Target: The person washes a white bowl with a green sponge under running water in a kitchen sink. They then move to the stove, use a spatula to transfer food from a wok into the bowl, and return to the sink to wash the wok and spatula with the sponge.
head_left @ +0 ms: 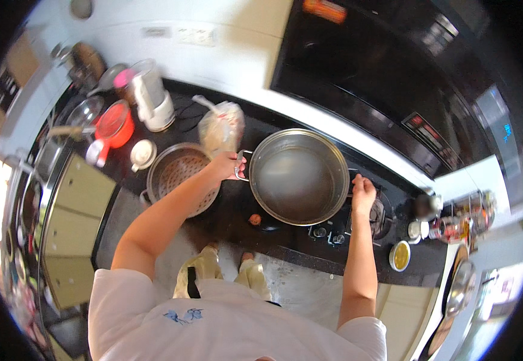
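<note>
A large steel pot (pixel 297 176) holding clear liquid sits on the gas stove (pixel 358 222) in the dark counter. My left hand (pixel 228 165) grips the pot's left handle. On the opposite side, my right hand (pixel 362 194) is closed on the right handle, which the hand mostly hides. Both forearms reach up from the lower edge toward the pot.
A steel perforated steamer basket (pixel 180 174) stands left of the pot, a tied plastic bag (pixel 220 126) behind it. Farther left are a red lidded container (pixel 114 123), a white appliance (pixel 153 99) and a small white cup (pixel 142 153). A small yellow bowl (pixel 400 256) and jars (pixel 454 225) sit right.
</note>
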Tool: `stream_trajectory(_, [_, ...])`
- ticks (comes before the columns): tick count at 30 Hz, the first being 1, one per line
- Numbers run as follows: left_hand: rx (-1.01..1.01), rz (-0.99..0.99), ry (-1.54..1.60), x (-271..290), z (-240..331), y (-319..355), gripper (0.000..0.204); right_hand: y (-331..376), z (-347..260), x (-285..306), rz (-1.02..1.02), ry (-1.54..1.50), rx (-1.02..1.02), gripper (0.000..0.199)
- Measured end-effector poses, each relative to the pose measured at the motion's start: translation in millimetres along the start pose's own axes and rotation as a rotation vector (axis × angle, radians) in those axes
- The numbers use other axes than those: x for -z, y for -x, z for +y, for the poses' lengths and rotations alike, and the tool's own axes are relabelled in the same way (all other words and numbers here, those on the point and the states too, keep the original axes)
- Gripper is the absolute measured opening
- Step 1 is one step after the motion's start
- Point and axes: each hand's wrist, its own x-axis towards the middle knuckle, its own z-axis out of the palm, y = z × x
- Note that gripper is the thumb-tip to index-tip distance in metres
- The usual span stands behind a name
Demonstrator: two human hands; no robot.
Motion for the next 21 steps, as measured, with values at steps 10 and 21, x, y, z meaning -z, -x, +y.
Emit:
stream_trajectory(10, [-0.037,0.195,0.245,100.5,-10.6,287.8,0.017,114.7,-147.3,-107.5,-0.514,-0.038,-0.109,0.024])
stream_trajectory(21, [-0.207,0.594,0.361,291.8,-77.6,559.7,0.016,320.7,-218.3,-396.4,-0.995,-0.147,-0.032,0.021])
